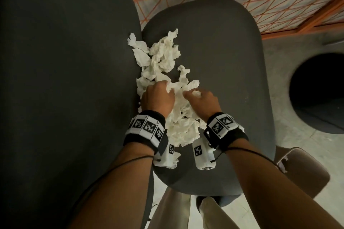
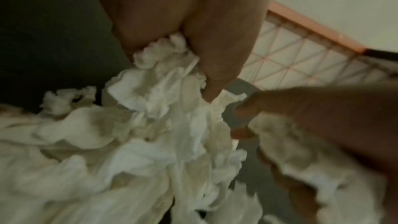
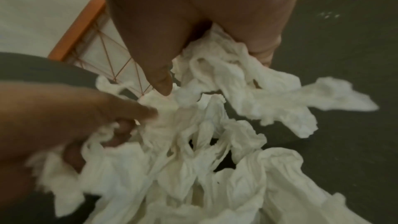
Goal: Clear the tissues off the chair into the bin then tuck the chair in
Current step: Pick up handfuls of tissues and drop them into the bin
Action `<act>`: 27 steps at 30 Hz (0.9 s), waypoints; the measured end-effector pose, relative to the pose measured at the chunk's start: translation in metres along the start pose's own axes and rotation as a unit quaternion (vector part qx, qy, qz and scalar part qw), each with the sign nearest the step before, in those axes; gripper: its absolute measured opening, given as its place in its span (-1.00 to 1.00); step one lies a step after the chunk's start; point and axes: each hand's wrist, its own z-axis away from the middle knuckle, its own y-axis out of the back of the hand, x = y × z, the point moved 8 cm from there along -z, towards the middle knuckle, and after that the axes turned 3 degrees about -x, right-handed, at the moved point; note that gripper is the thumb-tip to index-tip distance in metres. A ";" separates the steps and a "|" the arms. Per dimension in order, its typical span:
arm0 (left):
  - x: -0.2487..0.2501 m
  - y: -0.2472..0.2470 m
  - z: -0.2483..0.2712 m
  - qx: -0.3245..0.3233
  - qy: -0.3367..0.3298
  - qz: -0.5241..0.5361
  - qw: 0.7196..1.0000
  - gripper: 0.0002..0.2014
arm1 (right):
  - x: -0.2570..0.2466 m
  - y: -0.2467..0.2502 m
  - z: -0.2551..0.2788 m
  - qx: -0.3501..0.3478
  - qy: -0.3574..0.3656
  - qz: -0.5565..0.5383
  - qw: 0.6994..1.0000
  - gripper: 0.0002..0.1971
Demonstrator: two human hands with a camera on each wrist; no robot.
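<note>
Both hands, left hand [image 1: 157, 96] and right hand [image 1: 202, 99], were clenched on crumpled tissues [image 1: 163, 55] heaped on the chair [image 1: 223, 57] seat. Strays beyond should be gathered inward before lifting toward the bin [image 1: 318, 93].

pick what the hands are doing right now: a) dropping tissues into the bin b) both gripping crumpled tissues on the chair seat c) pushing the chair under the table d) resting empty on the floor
b: in the head view the left hand and the right hand both curl into the pile of white tissues lying on the dark chair seat, and both wrist views show fingers closed round tissue.
</note>
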 end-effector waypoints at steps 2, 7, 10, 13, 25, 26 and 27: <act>-0.008 0.018 0.004 0.060 -0.012 0.101 0.993 -0.69 | -0.005 -0.010 -0.005 -0.012 0.000 0.050 0.999 -0.56; -0.033 0.059 0.039 0.164 0.012 0.272 0.948 -0.80 | -0.009 -0.018 -0.015 0.001 -0.043 0.106 0.993 -0.61; -0.047 0.073 0.057 0.199 0.037 0.350 0.915 -0.79 | -0.011 -0.007 -0.013 0.048 -0.039 0.067 0.996 -0.61; -0.055 0.074 0.064 0.195 0.031 0.355 0.914 -0.87 | -0.013 0.015 0.000 0.099 0.001 -0.026 0.995 -0.78; 0.004 0.018 0.060 0.037 -0.036 0.305 0.951 -0.86 | 0.060 0.095 0.049 0.219 0.010 -0.315 0.923 -0.71; 0.015 0.009 0.061 0.015 -0.046 0.298 0.953 -0.84 | 0.068 0.098 0.054 0.218 -0.006 -0.342 0.914 -0.75; 0.026 -0.003 0.064 -0.012 -0.060 0.288 0.956 -0.82 | 0.076 0.100 0.059 0.211 -0.021 -0.374 0.903 -0.80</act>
